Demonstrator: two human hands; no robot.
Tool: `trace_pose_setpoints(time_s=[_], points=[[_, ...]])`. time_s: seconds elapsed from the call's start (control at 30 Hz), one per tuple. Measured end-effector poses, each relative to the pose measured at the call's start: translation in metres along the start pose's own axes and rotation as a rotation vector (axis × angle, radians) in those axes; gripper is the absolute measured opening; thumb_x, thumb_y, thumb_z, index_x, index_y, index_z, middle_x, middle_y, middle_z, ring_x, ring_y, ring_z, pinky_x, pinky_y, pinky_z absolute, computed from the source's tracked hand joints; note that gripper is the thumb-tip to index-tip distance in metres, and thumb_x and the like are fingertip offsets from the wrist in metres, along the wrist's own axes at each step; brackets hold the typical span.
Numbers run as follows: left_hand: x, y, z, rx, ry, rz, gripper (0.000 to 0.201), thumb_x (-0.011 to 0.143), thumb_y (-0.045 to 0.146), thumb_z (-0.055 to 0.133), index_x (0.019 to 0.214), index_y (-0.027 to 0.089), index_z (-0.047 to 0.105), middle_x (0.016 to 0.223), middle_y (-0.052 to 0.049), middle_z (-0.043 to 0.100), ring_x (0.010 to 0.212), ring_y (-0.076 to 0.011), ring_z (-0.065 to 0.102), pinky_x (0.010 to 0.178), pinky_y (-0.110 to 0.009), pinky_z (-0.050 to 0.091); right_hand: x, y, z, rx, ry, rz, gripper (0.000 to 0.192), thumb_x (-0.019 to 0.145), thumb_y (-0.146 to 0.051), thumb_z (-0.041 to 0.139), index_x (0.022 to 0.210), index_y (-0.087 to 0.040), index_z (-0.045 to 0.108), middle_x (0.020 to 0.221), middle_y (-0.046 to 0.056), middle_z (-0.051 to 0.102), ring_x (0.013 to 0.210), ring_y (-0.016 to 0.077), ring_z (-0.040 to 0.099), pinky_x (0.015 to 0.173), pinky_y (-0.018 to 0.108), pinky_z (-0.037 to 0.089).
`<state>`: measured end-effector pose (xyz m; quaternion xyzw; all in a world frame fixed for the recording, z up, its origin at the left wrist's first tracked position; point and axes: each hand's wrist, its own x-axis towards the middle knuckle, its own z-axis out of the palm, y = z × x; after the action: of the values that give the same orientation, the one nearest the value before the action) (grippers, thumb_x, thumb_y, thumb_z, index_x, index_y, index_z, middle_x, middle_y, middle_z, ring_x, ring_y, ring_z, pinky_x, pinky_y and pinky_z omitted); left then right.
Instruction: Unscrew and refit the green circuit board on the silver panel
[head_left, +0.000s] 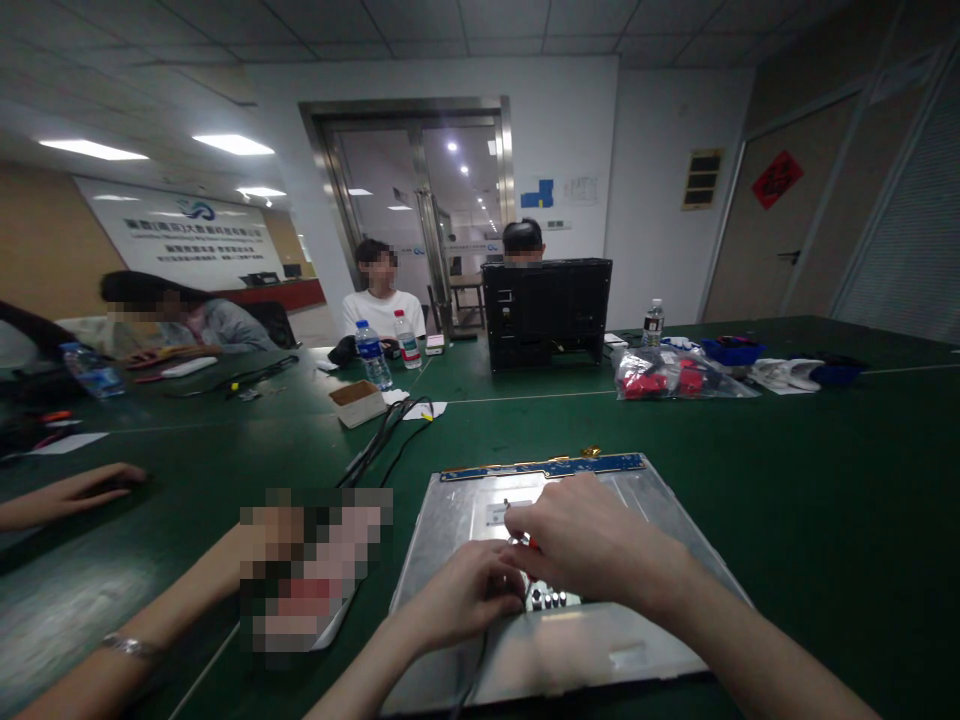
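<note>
Head view. Metal panel (480, 520) flat on green table (787, 500), at 6 o'clock, blue circuit strip (544, 467) along its far edge. Left hand (461, 595) curled, fingertips pressed to panel by a connector block (551, 598). Right hand (585, 540) pinched on a small red-tipped tool (531, 543); exact grip hard to tell. Work apparently midway: panel back still closed, strip still attached. Neighbour's forearm (150, 620) at 8 o'clock. Black monitor (546, 312) at 12, water bottles (373, 354) at 11.
</note>
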<state>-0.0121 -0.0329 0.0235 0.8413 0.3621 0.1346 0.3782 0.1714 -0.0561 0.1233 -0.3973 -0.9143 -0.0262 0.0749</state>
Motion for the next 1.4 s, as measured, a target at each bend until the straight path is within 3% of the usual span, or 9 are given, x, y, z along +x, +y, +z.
trace_pose_setpoints(time_s=[0.37,0.6,0.7,0.9,1.1,1.23,1.4], points=[[-0.002,0.005,-0.001,0.035,0.048,0.077,0.015,0.074,0.012,0.054,0.074,0.023,0.065,0.087,0.001,0.064,0.080,-0.0190,0.057,0.072,-0.026,0.040,-0.001,0.002,0.003,0.043,0.049,-0.075,0.020,0.081,-0.029,0.054,0.097,-0.017,0.055,0.080,0.006,0.068,0.068,0.0195,0.061,0.049,0.027,0.021],[-0.001,0.000,-0.002,0.052,0.038,0.039,0.013,0.075,0.016,0.055,0.079,0.024,0.064,0.088,0.000,0.064,0.081,-0.0197,0.058,0.071,-0.026,0.042,0.002,0.006,0.008,0.029,0.042,0.005,0.039,0.080,-0.048,0.059,0.104,-0.018,0.054,0.079,0.006,0.070,0.068,0.0220,0.065,0.049,0.026,0.027],[-0.002,0.001,-0.002,0.029,0.030,0.025,0.013,0.075,0.017,0.054,0.081,0.024,0.064,0.088,0.000,0.065,0.082,-0.0194,0.058,0.073,-0.026,0.043,0.003,0.006,0.008,0.001,0.058,0.018,0.038,0.080,-0.051,0.058,0.100,-0.019,0.058,0.075,0.005,0.070,0.065,0.0223,0.065,0.050,0.026,0.030],[-0.004,0.004,-0.001,-0.030,0.027,0.001,0.019,0.079,0.017,0.051,0.090,0.023,0.064,0.092,-0.001,0.067,0.080,-0.0180,0.058,0.073,-0.026,0.045,0.003,0.003,0.001,-0.011,0.006,0.016,0.044,0.091,-0.051,0.040,0.079,-0.018,0.066,0.068,0.007,0.068,0.065,0.0213,0.065,0.052,0.027,0.033],[0.002,-0.003,-0.001,0.095,0.011,0.076,0.012,0.071,0.011,0.059,0.077,0.018,0.067,0.085,-0.001,0.066,0.079,-0.0179,0.057,0.070,-0.024,0.044,0.003,0.002,0.002,-0.005,0.020,-0.010,0.020,0.085,-0.032,0.051,0.096,-0.017,0.058,0.075,0.006,0.069,0.065,0.0204,0.064,0.049,0.027,0.027],[0.003,-0.007,0.000,0.088,0.020,0.104,0.010,0.073,0.011,0.059,0.075,0.017,0.067,0.084,-0.001,0.064,0.075,-0.0157,0.057,0.069,-0.023,0.043,-0.001,0.003,-0.002,0.073,0.004,-0.083,0.025,0.079,-0.029,0.054,0.101,-0.017,0.053,0.085,0.007,0.069,0.071,0.0202,0.063,0.049,0.027,0.026],[0.003,-0.009,0.001,0.108,0.033,0.058,0.009,0.076,0.018,0.061,0.082,0.017,0.066,0.082,-0.002,0.063,0.075,-0.0176,0.056,0.067,-0.023,0.043,-0.001,0.005,0.000,0.097,-0.005,-0.075,0.030,0.081,-0.042,0.056,0.099,-0.018,0.053,0.079,0.005,0.069,0.069,0.0208,0.063,0.050,0.027,0.027]])
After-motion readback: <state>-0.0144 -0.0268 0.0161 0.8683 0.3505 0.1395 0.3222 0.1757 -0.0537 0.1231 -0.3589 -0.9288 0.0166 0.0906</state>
